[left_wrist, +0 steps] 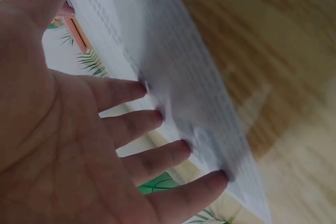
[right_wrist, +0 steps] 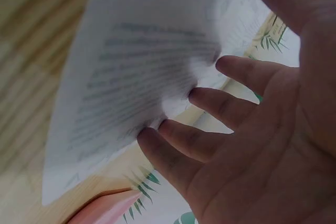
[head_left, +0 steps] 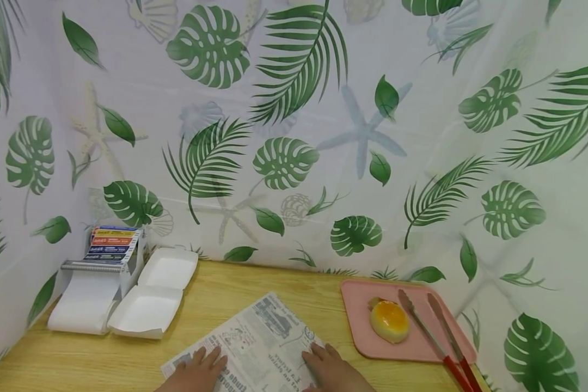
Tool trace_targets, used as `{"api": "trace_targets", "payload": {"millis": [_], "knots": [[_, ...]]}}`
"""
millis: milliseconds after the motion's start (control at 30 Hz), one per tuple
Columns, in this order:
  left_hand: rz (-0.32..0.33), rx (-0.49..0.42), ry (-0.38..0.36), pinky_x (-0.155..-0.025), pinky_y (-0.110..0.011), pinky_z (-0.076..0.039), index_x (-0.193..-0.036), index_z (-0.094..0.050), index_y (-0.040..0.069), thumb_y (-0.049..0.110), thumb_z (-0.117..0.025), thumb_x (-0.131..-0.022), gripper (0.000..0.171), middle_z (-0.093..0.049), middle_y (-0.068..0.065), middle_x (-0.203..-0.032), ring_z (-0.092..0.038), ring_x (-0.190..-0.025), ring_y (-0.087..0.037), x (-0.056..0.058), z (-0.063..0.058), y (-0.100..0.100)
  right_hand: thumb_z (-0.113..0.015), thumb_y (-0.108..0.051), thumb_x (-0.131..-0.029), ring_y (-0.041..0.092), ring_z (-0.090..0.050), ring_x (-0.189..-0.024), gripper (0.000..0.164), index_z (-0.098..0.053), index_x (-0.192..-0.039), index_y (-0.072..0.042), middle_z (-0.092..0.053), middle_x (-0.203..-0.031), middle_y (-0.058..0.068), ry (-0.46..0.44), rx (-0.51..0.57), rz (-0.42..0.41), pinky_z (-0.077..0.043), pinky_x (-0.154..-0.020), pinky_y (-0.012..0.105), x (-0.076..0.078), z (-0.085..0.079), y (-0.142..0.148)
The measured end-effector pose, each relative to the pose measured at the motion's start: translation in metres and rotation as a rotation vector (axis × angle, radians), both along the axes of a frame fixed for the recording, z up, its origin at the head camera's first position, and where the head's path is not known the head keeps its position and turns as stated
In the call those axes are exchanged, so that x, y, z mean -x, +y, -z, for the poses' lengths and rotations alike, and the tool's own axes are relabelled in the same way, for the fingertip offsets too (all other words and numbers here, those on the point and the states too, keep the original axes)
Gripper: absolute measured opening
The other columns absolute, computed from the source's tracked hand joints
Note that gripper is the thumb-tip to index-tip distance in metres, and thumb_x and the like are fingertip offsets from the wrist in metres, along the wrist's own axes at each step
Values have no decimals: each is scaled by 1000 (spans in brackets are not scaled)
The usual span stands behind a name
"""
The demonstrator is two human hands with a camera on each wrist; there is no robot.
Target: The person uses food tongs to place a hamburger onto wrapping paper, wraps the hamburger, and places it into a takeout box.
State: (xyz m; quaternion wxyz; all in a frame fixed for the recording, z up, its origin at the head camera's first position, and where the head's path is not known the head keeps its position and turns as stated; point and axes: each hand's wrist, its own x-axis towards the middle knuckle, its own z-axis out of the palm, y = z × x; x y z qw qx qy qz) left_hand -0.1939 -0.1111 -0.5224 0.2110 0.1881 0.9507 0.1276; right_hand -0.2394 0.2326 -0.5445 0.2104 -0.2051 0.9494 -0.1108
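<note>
A sheet of newsprint-patterned paper (head_left: 255, 343) lies turned at an angle on the wooden table, one corner pointing to the back. My left hand (head_left: 198, 370) rests on its left part, fingers spread and fairly straight. On the right part lies my right hand (head_left: 335, 370), its fingers extended too. In the left wrist view, the left fingertips (left_wrist: 184, 148) touch the printed sheet (left_wrist: 184, 77). The right wrist view shows the right fingertips (right_wrist: 197, 95) against the paper (right_wrist: 131, 66) in the same way.
A pink tray (head_left: 421, 351) at right holds a glazed bun (head_left: 390, 321) and red-handled tongs (head_left: 433, 343). At back left stand an open white takeout box (head_left: 147, 310) and a dispenser (head_left: 108, 250) with a white sheet hanging out. A leaf-patterned curtain (head_left: 294, 163) closes off the back.
</note>
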Motion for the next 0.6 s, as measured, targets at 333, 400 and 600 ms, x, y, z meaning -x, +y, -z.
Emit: {"api": "trace_targets", "payload": {"millis": [333,400,600], "knots": [[52,-14,124,-102,-72,-38,-149,-47,3,64,-72,-83,93,-41,-17,-157,-36,-143,-46,4,-10,5,-60,-83,-78,52,-40,-138,96,-51,-148,-17,-45,-153,18,18,-58,48,-48,-96,65,-14,7,2],[71,-13,147,-100,-72,-39,-149,-47,4,62,-73,-82,93,-42,-16,-157,-37,-143,-46,11,-11,5,-63,-79,-80,55,-42,-134,95,-54,-146,-12,-48,-150,21,38,-66,75,-49,-91,67,-26,-7,-6],[48,-21,83,-99,-77,-35,-152,-45,6,66,-72,-77,99,-37,-14,-160,-31,-146,-48,31,-14,7,-70,-67,-82,56,-45,-129,86,-58,-139,-5,-52,-143,24,68,-132,185,-50,-84,69,-54,-27,-36]]}}
